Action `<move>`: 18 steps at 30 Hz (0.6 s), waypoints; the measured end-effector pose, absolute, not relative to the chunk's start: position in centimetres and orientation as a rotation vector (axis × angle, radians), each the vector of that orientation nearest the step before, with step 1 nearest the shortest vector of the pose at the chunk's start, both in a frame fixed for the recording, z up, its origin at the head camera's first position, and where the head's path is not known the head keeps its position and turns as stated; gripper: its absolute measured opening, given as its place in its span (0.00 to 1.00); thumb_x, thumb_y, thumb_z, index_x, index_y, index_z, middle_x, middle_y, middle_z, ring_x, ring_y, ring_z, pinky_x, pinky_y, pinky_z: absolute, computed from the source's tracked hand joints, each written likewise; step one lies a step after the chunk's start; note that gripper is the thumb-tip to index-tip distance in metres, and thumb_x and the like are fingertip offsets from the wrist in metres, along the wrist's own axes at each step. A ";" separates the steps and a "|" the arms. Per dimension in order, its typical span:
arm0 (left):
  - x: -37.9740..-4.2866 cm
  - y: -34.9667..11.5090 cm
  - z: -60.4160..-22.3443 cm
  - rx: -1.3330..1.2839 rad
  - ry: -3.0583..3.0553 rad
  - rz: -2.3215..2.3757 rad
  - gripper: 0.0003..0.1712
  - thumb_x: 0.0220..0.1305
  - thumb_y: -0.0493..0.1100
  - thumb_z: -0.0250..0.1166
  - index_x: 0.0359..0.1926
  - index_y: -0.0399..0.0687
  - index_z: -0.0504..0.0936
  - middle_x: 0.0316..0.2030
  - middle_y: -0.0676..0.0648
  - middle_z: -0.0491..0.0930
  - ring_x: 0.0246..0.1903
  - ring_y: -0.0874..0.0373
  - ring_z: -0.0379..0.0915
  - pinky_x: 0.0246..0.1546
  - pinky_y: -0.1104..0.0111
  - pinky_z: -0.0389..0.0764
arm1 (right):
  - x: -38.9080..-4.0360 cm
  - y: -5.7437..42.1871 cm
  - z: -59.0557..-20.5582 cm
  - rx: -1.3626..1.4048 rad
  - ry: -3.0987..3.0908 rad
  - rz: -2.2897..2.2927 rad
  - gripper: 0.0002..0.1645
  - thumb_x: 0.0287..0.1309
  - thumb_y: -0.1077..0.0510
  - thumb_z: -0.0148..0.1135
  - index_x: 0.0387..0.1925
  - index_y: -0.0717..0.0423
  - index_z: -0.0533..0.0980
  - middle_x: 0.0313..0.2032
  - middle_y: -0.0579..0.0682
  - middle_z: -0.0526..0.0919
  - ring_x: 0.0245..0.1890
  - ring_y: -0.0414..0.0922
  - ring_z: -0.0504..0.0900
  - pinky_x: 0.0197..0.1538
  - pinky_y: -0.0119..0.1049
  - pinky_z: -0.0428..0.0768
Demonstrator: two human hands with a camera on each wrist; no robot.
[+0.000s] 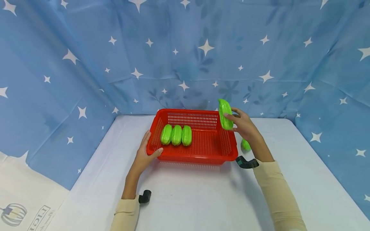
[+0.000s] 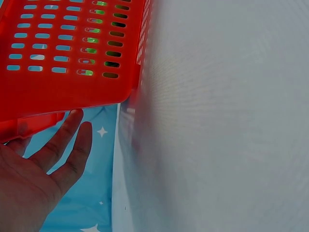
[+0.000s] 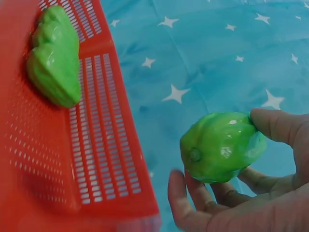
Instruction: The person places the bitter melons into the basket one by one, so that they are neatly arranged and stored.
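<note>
My right hand point(image 1: 244, 125) holds a glossy green ridged vegetable point(image 1: 224, 114) above the right end of a red plastic basket point(image 1: 196, 157). In the right wrist view the thumb and fingers pinch this vegetable point(image 3: 217, 147), its rounded end with a small stem nub toward the camera. Three similar green vegetables point(image 1: 176, 134) lie side by side in the left half of the basket. At the basket's front left corner rests my left hand point(image 1: 144, 158), thumb by the front rim and fingers along the left side. The left wrist view shows those fingers point(image 2: 72, 159) extended and spread near the rim.
Another green piece point(image 1: 245, 145) lies on the white table point(image 1: 185, 199) right of the basket, partly hidden by the right forearm. A blue star-patterned cloth point(image 1: 173, 64) hangs behind and beside the table. Each wrist wears a dark band point(image 1: 247, 163).
</note>
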State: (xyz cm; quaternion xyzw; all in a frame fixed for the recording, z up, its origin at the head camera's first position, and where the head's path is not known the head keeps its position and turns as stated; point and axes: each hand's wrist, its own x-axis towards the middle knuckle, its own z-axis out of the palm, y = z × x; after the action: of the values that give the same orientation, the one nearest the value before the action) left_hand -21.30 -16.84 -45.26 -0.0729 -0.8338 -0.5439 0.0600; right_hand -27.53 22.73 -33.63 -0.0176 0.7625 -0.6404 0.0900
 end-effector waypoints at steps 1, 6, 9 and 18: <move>-21.3 -16.8 -45.3 -0.221 -2.523 -1.647 0.55 0.58 0.57 0.69 0.78 0.58 0.46 0.77 0.59 0.42 0.76 0.51 0.44 0.60 0.50 0.74 | -27.7 22.5 -33.5 -0.049 2.269 -1.896 0.47 0.68 0.43 0.55 0.77 0.53 0.45 0.70 0.62 0.58 0.67 0.56 0.64 0.62 0.53 0.75; -21.2 -16.8 -45.2 -0.211 -2.525 -1.650 0.54 0.58 0.55 0.69 0.78 0.58 0.46 0.77 0.60 0.43 0.76 0.51 0.44 0.60 0.50 0.74 | -28.9 21.4 -33.2 0.004 2.275 -1.848 0.47 0.65 0.41 0.58 0.75 0.54 0.50 0.61 0.57 0.68 0.53 0.45 0.76 0.46 0.33 0.81; -21.2 -16.7 -45.2 -0.209 -2.530 -1.643 0.55 0.58 0.57 0.69 0.78 0.57 0.46 0.77 0.60 0.43 0.76 0.52 0.44 0.60 0.51 0.74 | -29.6 20.8 -33.3 0.024 2.258 -1.831 0.46 0.64 0.42 0.59 0.74 0.55 0.53 0.53 0.54 0.71 0.42 0.39 0.79 0.39 0.30 0.81; -21.2 -16.7 -45.2 -0.222 -2.523 -1.640 0.55 0.58 0.55 0.69 0.78 0.57 0.46 0.78 0.57 0.43 0.76 0.50 0.44 0.61 0.50 0.73 | -30.5 19.1 -34.0 -0.036 2.305 -1.633 0.43 0.68 0.45 0.55 0.75 0.55 0.51 0.53 0.56 0.71 0.44 0.45 0.75 0.48 0.39 0.79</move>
State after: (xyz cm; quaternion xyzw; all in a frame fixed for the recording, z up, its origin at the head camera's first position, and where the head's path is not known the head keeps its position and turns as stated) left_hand -21.15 -16.71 -45.16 -0.0734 -0.8346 -0.5424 0.0621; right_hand -30.51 19.11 -34.00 -0.0125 0.8057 -0.5709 0.1576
